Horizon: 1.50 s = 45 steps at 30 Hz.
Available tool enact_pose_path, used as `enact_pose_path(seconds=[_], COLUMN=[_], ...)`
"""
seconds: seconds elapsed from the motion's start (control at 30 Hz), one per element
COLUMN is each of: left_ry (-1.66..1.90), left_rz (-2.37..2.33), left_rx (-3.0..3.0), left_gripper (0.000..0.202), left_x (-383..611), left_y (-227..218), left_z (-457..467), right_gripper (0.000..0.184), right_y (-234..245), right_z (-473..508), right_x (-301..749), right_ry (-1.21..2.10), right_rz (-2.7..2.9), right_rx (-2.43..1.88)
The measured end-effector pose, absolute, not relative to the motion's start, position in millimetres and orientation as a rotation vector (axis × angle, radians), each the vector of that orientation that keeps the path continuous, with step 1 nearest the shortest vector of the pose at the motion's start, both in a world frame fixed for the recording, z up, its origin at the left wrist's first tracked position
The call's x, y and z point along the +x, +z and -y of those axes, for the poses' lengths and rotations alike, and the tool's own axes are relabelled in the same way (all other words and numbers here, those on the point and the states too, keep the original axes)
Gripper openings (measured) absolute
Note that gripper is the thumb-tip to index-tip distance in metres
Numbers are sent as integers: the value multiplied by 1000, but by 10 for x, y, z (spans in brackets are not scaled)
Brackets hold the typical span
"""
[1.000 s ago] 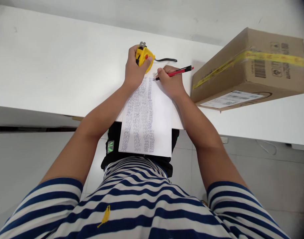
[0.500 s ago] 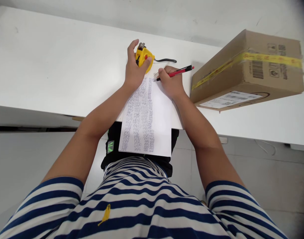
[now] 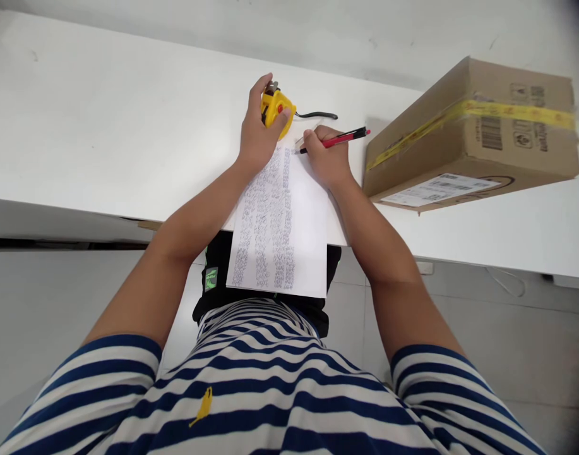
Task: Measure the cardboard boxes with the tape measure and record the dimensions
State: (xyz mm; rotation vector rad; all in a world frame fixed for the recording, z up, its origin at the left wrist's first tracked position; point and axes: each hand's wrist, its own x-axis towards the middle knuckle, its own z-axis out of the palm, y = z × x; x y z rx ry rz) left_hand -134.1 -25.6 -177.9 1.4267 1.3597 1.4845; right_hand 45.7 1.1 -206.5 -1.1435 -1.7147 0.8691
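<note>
A yellow tape measure (image 3: 283,104) with a red button and a black strap is gripped by my left hand (image 3: 259,129), thumb on its near side and a finger by its metal end. My right hand (image 3: 329,155) is closed around a red and black pen (image 3: 339,139), its tip at the paper. Beneath both hands lies a white sheet of paper (image 3: 308,221) with columns of small blue handwriting. Its near end sticks out past the table edge, over my lap. The writing is too small to read.
On the white table (image 3: 128,126), right of my right arm, stands a cardboard box (image 3: 422,139) with yellow tape and a shipping label. A wall runs along the table's back. A cable (image 3: 507,284) shows below the table's front edge.
My left index finger has shifted slightly to the right, over the metal end of the tape measure. The pen and right hand have barely moved.
</note>
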Motion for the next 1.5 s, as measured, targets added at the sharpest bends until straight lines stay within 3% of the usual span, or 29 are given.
enact_pose_path(seconds=[0.87,1.03,1.27,1.43,1.5], left_ry=[1480,1451,1373,1436,1519], left_rz=[-1366,-1441,-1588,-1599,-1600], left_rx=[1423,1454,1528,1478,1444], left_gripper=[59,58,61,61,60], left_x=[-1351,-1369,-1426,-1484,-1551], left_y=[-1808,-1839,-1804,-1816,-1791], left_z=[226,210,251,249,215], right_gripper=[51,44,21,65,72], right_y=[-1996,-1958,-1752,-1612,-1590], right_z=[50,103,311,600,728], right_x=[416,378,338,311,337], right_ry=[870,825,398,268,224], right_rz=[1647,1666,2023,2391,2388], right_rx=[-1195,-1227,-1393,-1622,-1590])
